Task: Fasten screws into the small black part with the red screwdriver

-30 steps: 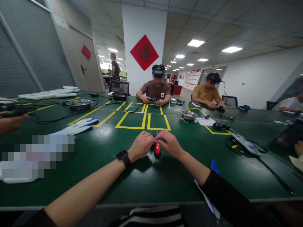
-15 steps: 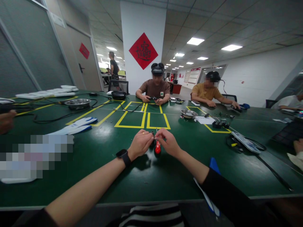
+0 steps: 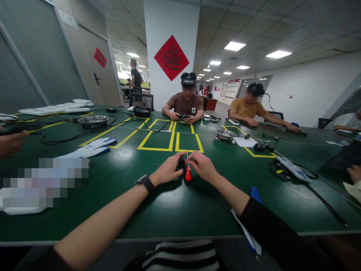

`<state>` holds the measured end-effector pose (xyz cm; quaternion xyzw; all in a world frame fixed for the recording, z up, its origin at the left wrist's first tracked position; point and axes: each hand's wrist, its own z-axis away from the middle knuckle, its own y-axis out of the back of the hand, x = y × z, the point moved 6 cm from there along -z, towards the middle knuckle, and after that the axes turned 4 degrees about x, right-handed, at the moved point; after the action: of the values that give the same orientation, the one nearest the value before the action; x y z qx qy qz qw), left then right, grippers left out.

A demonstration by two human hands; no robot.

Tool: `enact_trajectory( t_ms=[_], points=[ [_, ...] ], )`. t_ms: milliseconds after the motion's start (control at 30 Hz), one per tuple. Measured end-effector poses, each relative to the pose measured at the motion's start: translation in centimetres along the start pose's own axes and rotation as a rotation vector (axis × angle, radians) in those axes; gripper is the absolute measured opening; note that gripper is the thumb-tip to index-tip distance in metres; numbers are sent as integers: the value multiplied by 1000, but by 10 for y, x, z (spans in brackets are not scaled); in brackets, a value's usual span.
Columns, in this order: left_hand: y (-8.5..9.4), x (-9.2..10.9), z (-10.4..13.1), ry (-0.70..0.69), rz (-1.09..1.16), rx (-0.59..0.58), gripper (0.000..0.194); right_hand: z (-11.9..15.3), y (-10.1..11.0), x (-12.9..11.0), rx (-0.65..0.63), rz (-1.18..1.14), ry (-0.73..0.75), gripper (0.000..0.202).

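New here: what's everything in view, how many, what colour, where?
Table: 1, green, foreground
Tool: 1, red-handled, mid-table
Black part: 1, black, left of tool
Tape outlines: several, yellow, on table
Metal bowls: 2, silver, table's left and right
Gloves: count unclear, white and blue, table's left
Paper: 1, white, table's right
Blocks: several, black, beside paper
Pillar: 1, white, behind table
Sign: 1, red, on pillar
Other people: several, mixed clothing, around table
Left hand: 1, bare, on black part
Right hand: 1, bare, beside tool
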<state>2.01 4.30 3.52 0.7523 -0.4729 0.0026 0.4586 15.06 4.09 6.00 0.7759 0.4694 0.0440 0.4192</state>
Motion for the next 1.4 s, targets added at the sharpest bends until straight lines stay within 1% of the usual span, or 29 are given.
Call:
enact_trajectory(
  t_ms=[133,233,467,633,700,833,933,1067,1167,1267,1333,1400],
  points=[
    [-2,-8,0,54,160,10,67,0,-2,-6,-59,54,63,8],
    [-4,-12,-1,84,234,32,69,1,-4,-8,-87,94,100,8],
    [-5,-15,-2,138,279,25,69,1,-10,-12,-160,225,229,10],
    [-4,-14,-1,138,308,23,67,1,-11,-13,-211,276,254,10],
    [-4,-14,-2,144,316,15,65,1,-10,-13,-214,275,258,11],
    [-5,-15,-2,152,319,7,59,2,-10,-14,-177,301,266,12],
    [-5,-17,-3,143,319,2,53,2,-11,-11,-157,262,235,10],
    [-7,-18,-3,117,337,-8,40,3,-11,-1,-119,170,122,6],
    [-8,-16,-4,110,341,-18,37,4,-12,4,-102,128,65,4],
    [-7,-14,-4,90,318,-22,34,4,-12,4,-112,76,52,4],
    [-6,-13,-3,67,280,-19,33,3,-12,6,-107,39,32,4],
    [-6,-13,-3,54,216,-13,32,2,-10,11,-69,9,-23,7]
  ],
)
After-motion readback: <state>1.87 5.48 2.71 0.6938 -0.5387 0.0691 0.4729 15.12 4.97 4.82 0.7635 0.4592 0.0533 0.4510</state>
